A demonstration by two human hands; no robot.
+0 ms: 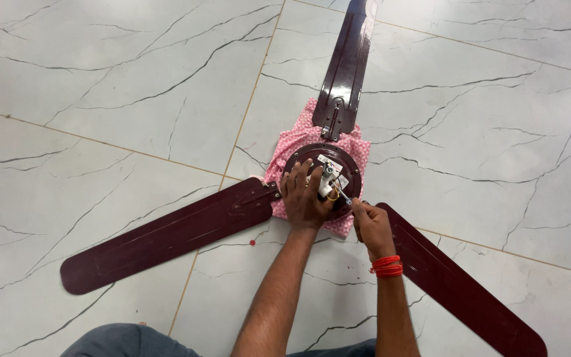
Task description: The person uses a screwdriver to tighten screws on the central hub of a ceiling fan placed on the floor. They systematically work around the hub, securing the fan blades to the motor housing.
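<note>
A dark maroon ceiling fan lies on the floor with its round motor hub (345,162) resting on a pink patterned cloth (358,149). My left hand (304,198) presses flat on the hub's near left side. In my right hand (371,225), which wears a red thread at the wrist, is a thin screwdriver (342,195) whose tip points into the white and metal fitting (328,175) at the hub's centre. Three blades spread out: one far (348,59), one to the left (166,235), one to the right (457,277).
The floor is glossy white marble-look tile (133,86) with dark veins and thin grout lines. A small red bit (252,242) lies on the floor near the left blade's root. My knees in grey cloth (120,340) show at the bottom edge.
</note>
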